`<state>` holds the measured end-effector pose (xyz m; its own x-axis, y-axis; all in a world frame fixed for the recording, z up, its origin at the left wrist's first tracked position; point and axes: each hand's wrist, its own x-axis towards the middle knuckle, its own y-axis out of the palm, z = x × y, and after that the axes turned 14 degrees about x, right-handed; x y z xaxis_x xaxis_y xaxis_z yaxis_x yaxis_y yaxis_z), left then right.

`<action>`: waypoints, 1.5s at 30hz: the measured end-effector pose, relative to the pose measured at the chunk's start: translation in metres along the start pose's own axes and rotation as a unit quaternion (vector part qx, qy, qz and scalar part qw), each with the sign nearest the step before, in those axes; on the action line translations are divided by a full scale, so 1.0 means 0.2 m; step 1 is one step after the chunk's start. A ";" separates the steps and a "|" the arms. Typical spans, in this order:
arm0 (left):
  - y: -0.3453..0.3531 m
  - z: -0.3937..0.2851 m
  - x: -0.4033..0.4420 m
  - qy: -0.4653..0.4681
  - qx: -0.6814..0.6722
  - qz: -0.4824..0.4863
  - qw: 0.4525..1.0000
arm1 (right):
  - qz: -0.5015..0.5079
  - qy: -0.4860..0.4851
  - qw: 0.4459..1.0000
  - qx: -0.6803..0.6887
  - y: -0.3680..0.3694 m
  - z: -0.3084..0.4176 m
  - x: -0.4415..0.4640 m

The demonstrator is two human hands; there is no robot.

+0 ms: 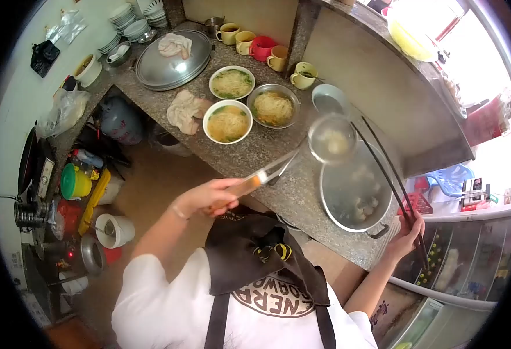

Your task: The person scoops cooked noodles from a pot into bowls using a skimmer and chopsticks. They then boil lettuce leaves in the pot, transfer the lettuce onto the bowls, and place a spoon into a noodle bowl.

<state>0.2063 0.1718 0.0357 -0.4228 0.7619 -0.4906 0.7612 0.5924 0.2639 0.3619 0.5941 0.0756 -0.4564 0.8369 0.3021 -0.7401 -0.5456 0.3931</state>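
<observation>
Silvery, round strainer (318, 135) holds a pale, hazy clump (336, 142).

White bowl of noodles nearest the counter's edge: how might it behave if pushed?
The white bowl looks stiff, with an evenly round rim. Broth and noodles nearly fill it, so it may feel heavy and slop if jolted.

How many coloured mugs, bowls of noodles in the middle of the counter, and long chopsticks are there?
Red mug: 1
Yellowish mugs: 4
White noodle bowls: 2
Metal noodle bowl: 1
Chopsticks, in the right hand: 2
Total: 10
</observation>
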 end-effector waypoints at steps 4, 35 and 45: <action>-0.12 -0.04 -0.41 0.024 0.114 -0.219 0.969 | 0.037 0.030 0.998 0.027 0.23 -0.12 -0.13; -0.37 0.19 -0.66 0.000 0.476 -0.425 0.770 | 0.232 0.179 0.956 -0.009 1.04 -0.79 -0.56; -0.34 0.18 -0.64 0.023 0.400 -0.428 0.810 | 0.163 0.161 0.973 -0.037 1.03 -1.16 -0.32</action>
<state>0.2270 0.0254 0.0505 -0.9680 0.1819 -0.1729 0.2467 0.5642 -0.7879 0.1233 0.4378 -0.0640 -0.7953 0.5965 0.1083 -0.5576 -0.7898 0.2555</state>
